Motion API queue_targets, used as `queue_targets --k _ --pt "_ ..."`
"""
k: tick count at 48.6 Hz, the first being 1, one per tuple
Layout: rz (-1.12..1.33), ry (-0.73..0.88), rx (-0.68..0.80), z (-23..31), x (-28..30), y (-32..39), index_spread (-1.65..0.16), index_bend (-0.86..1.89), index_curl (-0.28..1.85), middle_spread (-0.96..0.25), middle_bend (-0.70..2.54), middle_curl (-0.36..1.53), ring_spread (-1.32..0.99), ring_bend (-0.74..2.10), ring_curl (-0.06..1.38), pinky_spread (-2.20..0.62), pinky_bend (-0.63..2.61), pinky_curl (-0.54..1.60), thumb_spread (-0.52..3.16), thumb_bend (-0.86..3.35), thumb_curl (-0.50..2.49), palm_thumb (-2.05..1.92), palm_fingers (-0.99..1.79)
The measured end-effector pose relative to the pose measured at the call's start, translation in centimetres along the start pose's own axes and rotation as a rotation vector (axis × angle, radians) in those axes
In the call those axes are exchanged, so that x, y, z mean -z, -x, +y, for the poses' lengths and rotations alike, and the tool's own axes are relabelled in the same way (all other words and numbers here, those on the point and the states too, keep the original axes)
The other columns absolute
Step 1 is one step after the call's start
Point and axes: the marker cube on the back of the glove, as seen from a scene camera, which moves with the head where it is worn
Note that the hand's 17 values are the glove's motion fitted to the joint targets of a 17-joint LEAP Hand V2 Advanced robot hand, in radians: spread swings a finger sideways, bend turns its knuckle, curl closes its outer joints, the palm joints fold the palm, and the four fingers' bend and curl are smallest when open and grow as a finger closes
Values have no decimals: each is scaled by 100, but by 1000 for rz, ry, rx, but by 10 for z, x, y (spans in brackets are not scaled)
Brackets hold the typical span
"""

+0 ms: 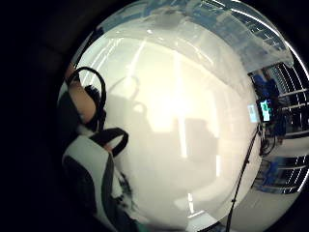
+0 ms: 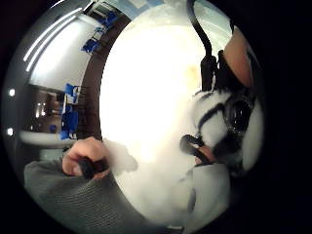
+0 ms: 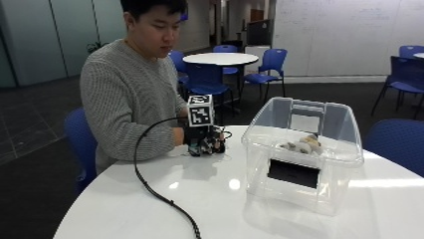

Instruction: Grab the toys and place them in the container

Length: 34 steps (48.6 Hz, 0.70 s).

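Observation:
A clear plastic container stands on the white round table, to the right of the middle. Light plush toys lie inside it, up against its near wall. I see no toy on the table outside it. My gloved right hand is at the table's far edge, close to the person's body and well left of the container. Its fingers point down at the tabletop, relaxed, and hold nothing. Both palm views show bare white tabletop under the palm.
The person's bare left hand, in a grey sleeve, is at the table edge beside my hand. A blue chair stands at the table's right, another behind the person. Further tables and chairs stand far back.

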Motion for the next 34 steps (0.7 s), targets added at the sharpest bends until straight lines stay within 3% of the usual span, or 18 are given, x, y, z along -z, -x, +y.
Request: queue_targets --k 5,19,27,34 --pt "-44 29 10 -4 18 13 -39 38 47 -22 46 49 -40 102 45 -42 105 37 79 17 79 70 96" --pt "-53 -212 47 -77 214 -30 -39 40 58 -23 45 57 -42 101 49 -44 103 41 58 14 92 70 95" --pt "61 -218 58 -104 229 -53 -40 39 64 -23 44 61 -42 101 51 -44 104 43 50 13 98 70 94" --pt "-71 -244 -124 -165 232 -59 -40 37 68 -23 42 64 -42 100 52 -44 104 44 45 12 102 70 93"
